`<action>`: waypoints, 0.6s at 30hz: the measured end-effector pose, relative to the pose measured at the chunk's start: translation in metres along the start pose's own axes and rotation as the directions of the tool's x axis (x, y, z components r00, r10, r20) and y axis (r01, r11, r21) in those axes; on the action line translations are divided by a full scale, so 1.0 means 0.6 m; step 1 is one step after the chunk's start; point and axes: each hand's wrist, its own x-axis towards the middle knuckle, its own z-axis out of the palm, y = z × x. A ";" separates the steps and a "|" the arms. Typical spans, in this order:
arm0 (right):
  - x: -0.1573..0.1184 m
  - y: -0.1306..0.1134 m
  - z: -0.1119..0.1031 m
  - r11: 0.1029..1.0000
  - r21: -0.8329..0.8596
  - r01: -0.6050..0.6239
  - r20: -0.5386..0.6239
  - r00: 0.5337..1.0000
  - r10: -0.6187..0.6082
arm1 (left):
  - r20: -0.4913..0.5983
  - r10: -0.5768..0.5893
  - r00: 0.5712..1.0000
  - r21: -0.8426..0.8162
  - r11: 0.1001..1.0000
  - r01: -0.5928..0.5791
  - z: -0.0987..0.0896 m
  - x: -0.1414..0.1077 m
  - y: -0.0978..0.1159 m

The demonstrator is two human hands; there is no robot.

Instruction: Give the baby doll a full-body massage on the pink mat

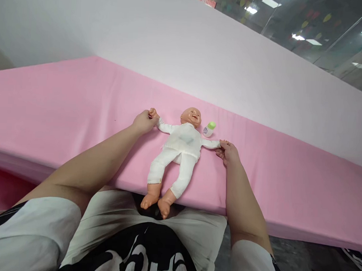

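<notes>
A baby doll (185, 139) with a white cloth body lies on its back on the pink padded surface (80, 94). Its arms are stretched out to both sides, and its bare feet hang over the front edge near my lap. My left hand (144, 121) is closed around the doll's hand on the left. On the other side my right hand (229, 152) has its fingers on the end of the doll's other arm, mostly covering that doll hand. A small white bottle (208, 130) with a green cap lies beside the doll's head, nearest to my right hand.
Behind the pink surface rises a white wall (162, 37), with a glass pane (296, 28) above it at the upper right. The surface's front edge runs close to my legs. Dark floor (298, 259) shows at the lower right, with part of a shoe (356, 258).
</notes>
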 end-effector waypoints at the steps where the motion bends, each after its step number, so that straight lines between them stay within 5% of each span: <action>1: -0.002 0.000 0.002 1.000 0.007 0.022 -0.008 1.000 -0.022 | -0.002 0.015 1.000 -0.025 1.000 -0.015 0.001 -0.002 0.002; 4: -0.017 -0.004 0.017 0.965 0.039 0.258 -0.020 0.966 -0.258 | -0.028 0.118 0.993 -0.138 0.983 -0.121 0.005 -0.017 0.015; 8: -0.056 -0.011 0.049 0.801 -0.008 0.598 0.157 0.792 -0.590 | 0.101 0.347 0.933 -0.323 0.898 -0.299 0.012 -0.054 0.044; 11: -0.090 -0.013 0.076 0.702 -0.131 0.700 0.350 0.695 -0.628 | 0.268 0.461 0.846 -0.280 0.877 -0.389 0.018 -0.085 0.065; 15: -0.120 -0.012 0.103 0.440 -0.286 0.851 0.575 0.520 -0.632 | 0.315 0.609 0.728 -0.139 0.788 -0.599 0.026 -0.103 0.079; 18: -0.128 -0.010 0.113 0.281 -0.348 0.894 0.669 0.447 -0.593 | 0.336 0.680 0.652 -0.089 0.712 -0.697 0.029 -0.103 0.081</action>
